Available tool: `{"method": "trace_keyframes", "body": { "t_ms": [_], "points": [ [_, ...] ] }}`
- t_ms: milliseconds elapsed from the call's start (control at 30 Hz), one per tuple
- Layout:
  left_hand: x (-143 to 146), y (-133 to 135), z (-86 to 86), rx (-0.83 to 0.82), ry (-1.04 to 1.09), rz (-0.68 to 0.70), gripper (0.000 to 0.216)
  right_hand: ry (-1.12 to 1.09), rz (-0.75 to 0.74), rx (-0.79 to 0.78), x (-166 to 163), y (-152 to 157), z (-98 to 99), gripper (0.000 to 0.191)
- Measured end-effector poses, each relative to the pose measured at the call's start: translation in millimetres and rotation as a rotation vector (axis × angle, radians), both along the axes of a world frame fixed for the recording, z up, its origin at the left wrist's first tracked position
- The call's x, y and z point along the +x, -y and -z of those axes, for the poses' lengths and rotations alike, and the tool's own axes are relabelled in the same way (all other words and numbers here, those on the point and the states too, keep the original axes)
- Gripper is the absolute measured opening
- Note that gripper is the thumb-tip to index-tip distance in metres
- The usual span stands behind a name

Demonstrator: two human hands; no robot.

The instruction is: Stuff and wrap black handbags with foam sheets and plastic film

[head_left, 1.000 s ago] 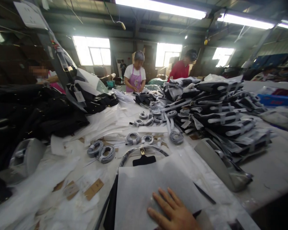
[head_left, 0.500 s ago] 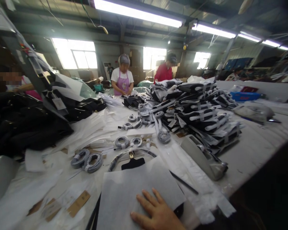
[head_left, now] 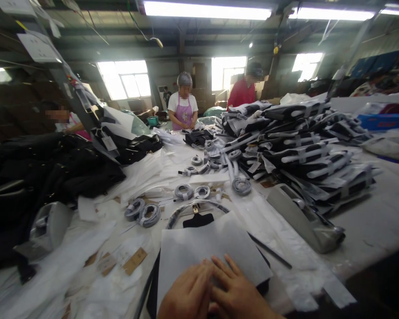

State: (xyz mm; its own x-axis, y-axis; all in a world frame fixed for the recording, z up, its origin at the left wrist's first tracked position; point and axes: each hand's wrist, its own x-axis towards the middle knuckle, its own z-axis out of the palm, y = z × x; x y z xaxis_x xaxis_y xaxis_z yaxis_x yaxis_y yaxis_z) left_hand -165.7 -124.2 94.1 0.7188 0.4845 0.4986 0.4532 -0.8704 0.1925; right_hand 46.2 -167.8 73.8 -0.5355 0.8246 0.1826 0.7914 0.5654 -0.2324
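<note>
On the white paper [head_left: 196, 241], the left hand [head_left: 188, 290], grip unclear, has joined the spread, unclenched right hand [head_left: 236, 288], so 2 apparently share the work.

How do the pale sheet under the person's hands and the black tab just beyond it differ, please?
Colour: the pale sheet is whitish grey, while the black tab is dark.
Size: the sheet is much larger than the tab.
Shape: the sheet has long, straight edges, whereas the tab widens below a metal fitting.
Contact: the left hand and right hand are over the sheet; neither touches the tab.
Both look plain, with no print visible.
</note>
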Motion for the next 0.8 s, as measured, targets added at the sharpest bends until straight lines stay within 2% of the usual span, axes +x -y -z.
{"method": "trace_keyframes", "body": {
  "t_ms": [133, 233, 300, 367, 433, 500, 633, 800],
  "points": [
    [14.1, -21.9, 20.7, 0.079, 0.008, -0.033, 0.036, -0.153, -0.004, -0.233, 2.3, 1.8, -13.2, 0.042],
    [14.5, -16.4, 37.3, 0.085, 0.039, -0.088, 0.037, -0.454, 0.161, -0.319, 4.5, 2.2, -24.8, 0.038],
    [13.9, -10.9, 42.8, 0.056, 0.063, -0.111, 0.035, -0.551, 0.285, -0.349, 4.6, -2.4, -35.4, 0.031],
    [14.5, -7.9, 43.1, 0.027, 0.081, -0.104, 0.032, -0.417, 0.313, -0.403, 3.1, -12.7, -47.7, 0.023],
    [15.7, -7.3, 40.3, 0.011, 0.094, -0.101, 0.031, -0.205, 0.28, -0.459, 0.1, -27.6, -58.7, 0.019],
    [16.8, -7.6, 37.4, 0.008, 0.102, -0.103, 0.031, -0.091, 0.252, -0.496, -3.1, -43.3, -65.1, 0.017],
    [16.1, -7.3, 38.6, -0.03, 0.124, -0.122, 0.031, -0.134, 0.274, -0.544, -2.7, -63.0, -60.2, 0.012],
    [12.5, -5.2, 48.0, -0.087, 0.07, -0.113, 0.03, -0.295, 0.325, -0.616, 6.0, -61.6, -43.1, 0.009]
  ]
}}
